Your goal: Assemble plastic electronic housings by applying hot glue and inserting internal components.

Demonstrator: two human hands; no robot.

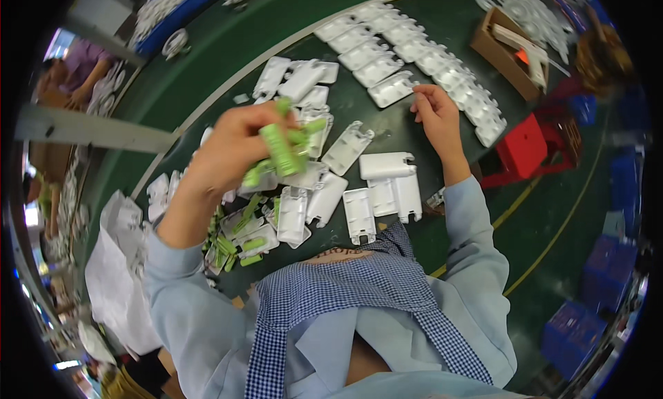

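My left hand (242,140), raised over a loose pile, is closed around several light-green cylinders (280,150) that look like batteries; motion blurs some of them. Under it lie white plastic housings (293,216), some with the hollow side up, some with the smooth back up. More green cylinders (224,247) are heaped at the pile's near left. At the right, my right hand (438,119) has its fingers bent and thumb drawn in. Its fingertips are at the corner of the nearest white housing (391,90) in the laid-out rows. Whatever they pinch is too small to make out.
Rows of white housings (431,57) run across the far right of the green table (228,88). A cardboard box (507,50) stands beyond them. A red stool (521,147) and blue crates (573,337) are on the right. A metal post (97,130) juts in from the left.
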